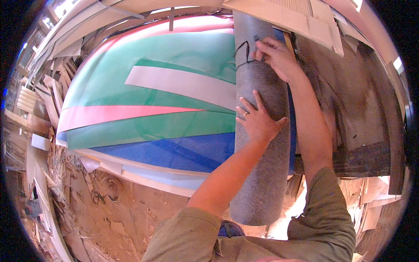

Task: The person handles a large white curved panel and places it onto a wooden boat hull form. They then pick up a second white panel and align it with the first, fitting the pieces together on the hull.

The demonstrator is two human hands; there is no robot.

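A long grey roll of sheet material (262,174) lies lengthwise in front of me, its near end close to my body. My left hand (261,122) rests on the roll's middle, fingers spread and palm down, a ring on one finger. Farther up, my right hand (277,54) is at the roll's right side, its fingers bent together and slightly blurred. A thin black cord (248,51) goes around the roll there and rises in a loose loop. My right fingertips appear to pinch its end, partly hidden.
Flat sheets in green (187,50), pink (109,117) and blue (174,150) spread out left of the roll, with a pale grey strip (179,81) on top. Dark brown sheets (353,109) lie on the right. Cardboard (292,17) hangs over the far end. Scraps litter the floor (139,214).
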